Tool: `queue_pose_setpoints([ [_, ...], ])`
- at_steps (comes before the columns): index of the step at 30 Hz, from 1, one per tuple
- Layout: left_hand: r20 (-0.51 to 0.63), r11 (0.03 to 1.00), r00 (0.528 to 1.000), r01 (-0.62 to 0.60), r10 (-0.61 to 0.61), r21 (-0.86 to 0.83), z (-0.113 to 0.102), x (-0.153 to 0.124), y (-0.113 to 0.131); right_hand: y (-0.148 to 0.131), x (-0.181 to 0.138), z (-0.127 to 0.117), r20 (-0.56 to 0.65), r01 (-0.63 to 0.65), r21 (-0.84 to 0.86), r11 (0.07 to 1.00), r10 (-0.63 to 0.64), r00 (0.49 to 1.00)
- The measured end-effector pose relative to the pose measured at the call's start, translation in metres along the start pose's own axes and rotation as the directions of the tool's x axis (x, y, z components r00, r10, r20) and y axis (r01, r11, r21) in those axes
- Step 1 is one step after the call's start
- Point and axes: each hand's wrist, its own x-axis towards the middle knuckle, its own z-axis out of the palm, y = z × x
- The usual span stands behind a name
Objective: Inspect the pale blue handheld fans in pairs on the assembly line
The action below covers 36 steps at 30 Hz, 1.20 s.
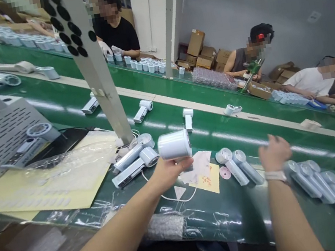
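My left hand (170, 171) grips a pale blue handheld fan (174, 145) with a wide round head. Its fingers wrap underneath, and the palm hides the lower part. Blurred by motion, my right hand (275, 152) is over the near side of the green belt, a band on its wrist; whether its fingers hold anything does not show. Between my hands lie two plastic-wrapped fans (234, 165). Several more wrapped fans (314, 180) rest to the right of my right wrist. Two unwrapped fans (135, 165) lie left of my left hand.
Several fans, one of them this fan (188, 118), lie spaced along the green belt (167, 121). A metal post (99, 81) rises at left beside a vented grey machine (2, 136) and yellow sheets (78, 187). Co-workers sit across the belt. Bubble wrap (167, 227) lies at the near edge.
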Motion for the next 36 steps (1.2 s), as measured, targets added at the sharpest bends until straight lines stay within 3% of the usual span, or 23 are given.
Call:
queue_pose_setpoints([
  [3, -0.098, 0.957, 0.979, 0.152, -0.181, -0.246, 0.014, 0.014, -0.026, -0.074, 0.021, 0.019, 0.174, 0.177, 0.03, 0.984, -0.179, 0.968],
  [7, -0.18, 0.88, 0.952, 0.141, -0.246, -0.454, 0.018, 0.028, -0.049, -0.166, 0.042, 0.044, 0.36, 0.347, 0.154, 0.925, -0.38, 0.852],
  [9, -0.179, 0.853, 0.95, 0.133, -0.254, -0.504, 0.016, 0.033, -0.054, -0.195, 0.047, 0.052, 0.399, 0.383, 0.207, 0.9, -0.435, 0.807],
  [12, -0.163, 0.786, 0.937, 0.155, -0.309, -0.598, 0.014, 0.039, -0.059, -0.216, 0.046, 0.054, 0.386, 0.416, 0.261, 0.871, -0.489, 0.782],
  [17, -0.103, 0.626, 0.905, 0.2, -0.413, -0.753, 0.011, 0.05, -0.067, -0.212, 0.01, 0.033, 0.238, 0.49, 0.377, 0.786, -0.594, 0.769],
  [22, 0.03, 0.465, 0.903, 0.248, -0.428, -0.85, 0.003, 0.048, -0.063, -0.16, -0.057, 0.003, 0.082, 0.575, 0.543, 0.611, -0.721, 0.688],
  [23, 0.063, 0.432, 0.909, 0.257, -0.413, -0.864, 0.002, 0.047, -0.061, -0.147, -0.068, 0.0, 0.047, 0.548, 0.608, 0.574, -0.715, 0.697],
  [24, 0.087, 0.411, 0.916, 0.259, -0.392, -0.874, 0.001, 0.046, -0.059, -0.135, -0.079, -0.001, 0.047, 0.475, 0.666, 0.575, -0.668, 0.743],
  [26, 0.076, 0.427, 0.939, 0.224, -0.335, -0.876, 0.002, 0.042, -0.057, -0.119, -0.096, 0.001, 0.146, 0.246, 0.716, 0.654, -0.485, 0.862],
  [28, 0.005, 0.508, 0.965, 0.143, -0.263, -0.849, 0.004, 0.039, -0.056, -0.114, -0.112, 0.009, 0.279, 0.046, 0.664, 0.747, -0.303, 0.911],
  [30, -0.035, 0.574, 0.982, 0.079, -0.185, -0.815, 0.005, 0.036, -0.055, -0.117, -0.127, 0.019, 0.328, -0.005, 0.639, 0.769, -0.266, 0.906],
  [32, -0.02, 0.601, 0.991, 0.065, -0.134, -0.797, 0.004, 0.034, -0.053, -0.124, -0.141, 0.024, 0.339, -0.016, 0.679, 0.734, -0.293, 0.894],
  [34, 0.016, 0.598, 0.993, 0.086, -0.12, -0.797, 0.002, 0.032, -0.051, -0.13, -0.152, 0.025, 0.344, -0.039, 0.732, 0.68, -0.32, 0.883],
  [36, 0.063, 0.58, 0.99, 0.126, -0.128, -0.805, 0.0, 0.03, -0.048, -0.132, -0.159, 0.023, 0.356, -0.101, 0.823, 0.559, -0.369, 0.858],
])
